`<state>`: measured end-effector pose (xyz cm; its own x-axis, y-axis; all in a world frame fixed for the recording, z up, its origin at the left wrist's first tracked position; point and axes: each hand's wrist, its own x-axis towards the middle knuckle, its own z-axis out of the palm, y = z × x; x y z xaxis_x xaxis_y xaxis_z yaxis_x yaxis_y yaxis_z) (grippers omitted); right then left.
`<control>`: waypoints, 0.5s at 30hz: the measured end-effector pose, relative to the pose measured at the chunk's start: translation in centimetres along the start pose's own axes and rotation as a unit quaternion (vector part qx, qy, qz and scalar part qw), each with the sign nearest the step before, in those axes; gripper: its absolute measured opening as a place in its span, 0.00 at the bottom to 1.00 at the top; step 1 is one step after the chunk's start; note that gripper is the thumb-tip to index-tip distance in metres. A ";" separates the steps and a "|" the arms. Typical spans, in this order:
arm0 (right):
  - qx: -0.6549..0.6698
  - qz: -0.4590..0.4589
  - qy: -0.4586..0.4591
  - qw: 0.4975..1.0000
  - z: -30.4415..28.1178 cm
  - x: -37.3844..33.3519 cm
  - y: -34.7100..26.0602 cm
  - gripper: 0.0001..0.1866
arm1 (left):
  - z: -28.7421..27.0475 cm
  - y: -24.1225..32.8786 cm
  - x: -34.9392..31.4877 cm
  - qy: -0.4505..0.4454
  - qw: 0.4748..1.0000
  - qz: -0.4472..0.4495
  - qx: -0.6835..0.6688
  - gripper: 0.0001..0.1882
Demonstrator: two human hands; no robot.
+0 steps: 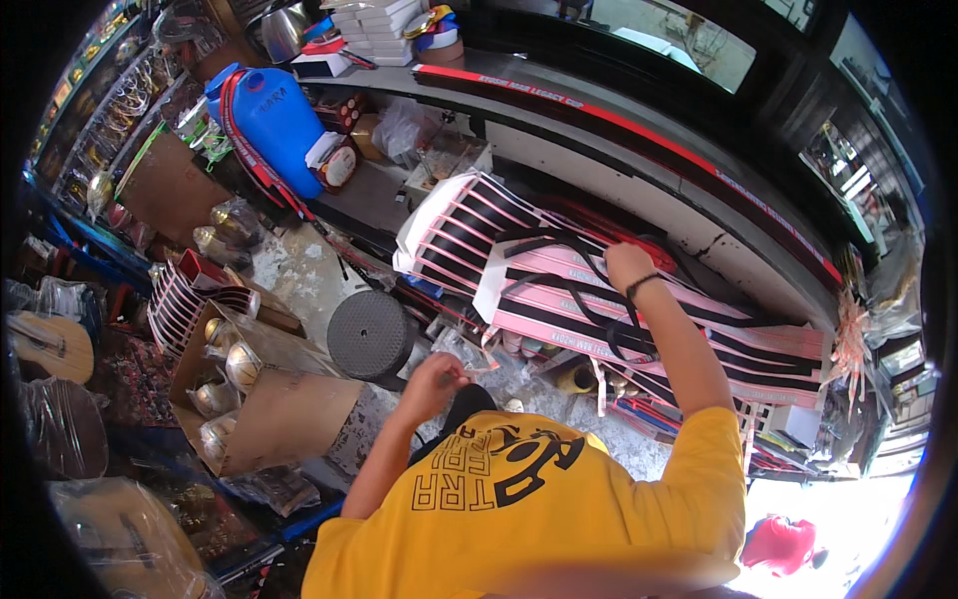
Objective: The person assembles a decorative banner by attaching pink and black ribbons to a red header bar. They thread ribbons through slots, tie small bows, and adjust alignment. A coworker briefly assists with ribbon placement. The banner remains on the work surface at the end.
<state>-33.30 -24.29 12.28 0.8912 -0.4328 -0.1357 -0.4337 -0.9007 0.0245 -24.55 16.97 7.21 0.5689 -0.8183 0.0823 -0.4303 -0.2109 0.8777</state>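
Note:
Pink sheets with black stripes and printed lettering (559,317) lie in long overlapping strips across the counter. Loose black ribbons (574,285) curl over them. My right hand (631,265), with a dark band at its wrist, is closed at these ribbons and seems to grip one; its fingertips are partly hidden. Red material (659,258) lies just beyond it. My left hand (437,384) is curled closed in front of my body, close to a black round stool (371,334). A thin pale orange strip (487,365) shows by its fingers; whether they hold it cannot be told.
A blue plastic jug (267,125) with red ribbons stands at the back left. An open cardboard box (289,414) of wrapped metallic balls sits at the left. Along the shelf edge runs a long red-and-black ribbon (619,120). Wrapped guitars (120,534) lie at the lower left.

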 end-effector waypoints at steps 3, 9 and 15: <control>0.096 0.077 0.140 0.982 0.4 5.8 -0.2 0.09 | 1.1 -0.1 -0.1 0.031 0.999 0.013 -0.013 0.09; 0.122 0.221 0.135 0.958 6.0 16.2 3.9 0.18 | 1.8 -0.5 1.2 0.037 0.994 -0.058 -0.082 0.07; 0.126 0.114 0.427 0.888 4.9 17.3 5.8 0.14 | 0.8 -1.5 3.0 0.012 0.990 -0.062 -0.127 0.07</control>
<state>-21.01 -36.82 5.22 0.5053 -0.5709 0.6471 -0.5360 -0.7954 -0.2831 -22.78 14.38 5.75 0.6236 -0.7813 -0.0253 -0.1684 -0.1659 0.9717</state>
